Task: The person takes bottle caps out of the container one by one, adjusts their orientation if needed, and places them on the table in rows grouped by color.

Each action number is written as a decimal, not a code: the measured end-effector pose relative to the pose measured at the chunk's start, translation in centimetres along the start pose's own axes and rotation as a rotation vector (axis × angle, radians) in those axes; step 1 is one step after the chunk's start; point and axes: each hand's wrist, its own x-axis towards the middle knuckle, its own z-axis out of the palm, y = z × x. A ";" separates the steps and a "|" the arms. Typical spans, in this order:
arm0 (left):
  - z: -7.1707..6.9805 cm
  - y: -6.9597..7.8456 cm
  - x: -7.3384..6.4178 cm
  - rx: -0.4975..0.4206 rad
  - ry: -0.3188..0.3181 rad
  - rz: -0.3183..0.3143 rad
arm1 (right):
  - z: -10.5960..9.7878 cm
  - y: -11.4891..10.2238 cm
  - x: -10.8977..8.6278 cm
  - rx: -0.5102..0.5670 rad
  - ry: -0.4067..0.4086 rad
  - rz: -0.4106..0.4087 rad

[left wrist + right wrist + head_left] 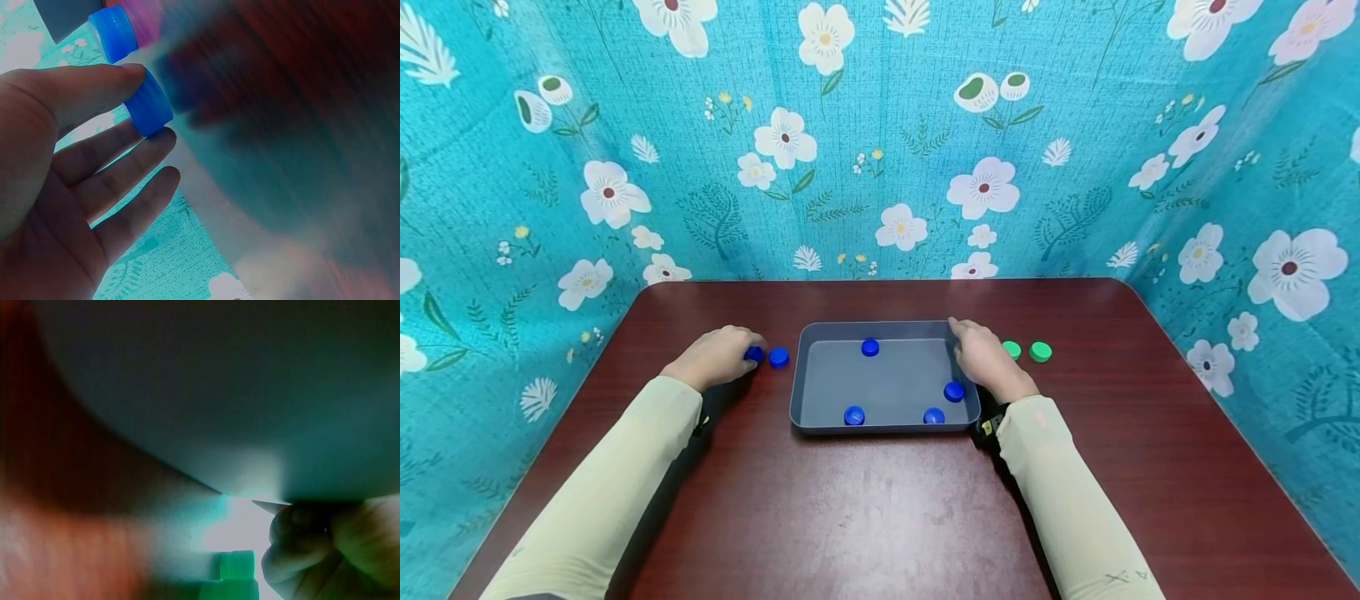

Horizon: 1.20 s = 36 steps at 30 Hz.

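Observation:
My left hand point(718, 356) pinches a blue bottle cap point(149, 106) between thumb and fingers, left of the tray. Just to its right, a second blue bottle cap point(778, 357) sits on the table. The grey rectangular tray point(895, 375) lies in the middle, with several blue caps point(870, 347) spread over its floor. At the tray's right side, my right hand point(988, 358) grips the rim near the far corner. In the right wrist view its curled fingers point(297, 556) are against the tray's edge, and the tray wall fills most of that view.
Two green bottle caps point(1041, 352) lie on the table to the right of my right hand, one partly hidden by it. The dark red-brown table point(865, 517) has rounded far corners. A turquoise flowered cloth point(850, 167) hangs behind and along both sides.

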 end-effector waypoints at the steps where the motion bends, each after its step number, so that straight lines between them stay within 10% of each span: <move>1: 0.0 0.0 0.0 -0.002 -0.001 -0.002 | 0.0 0.0 0.0 0.002 -0.001 0.001; 36: 0.2 0.0 0.3 -0.064 -0.039 -0.055 | 0.0 0.0 0.0 0.003 -0.001 0.006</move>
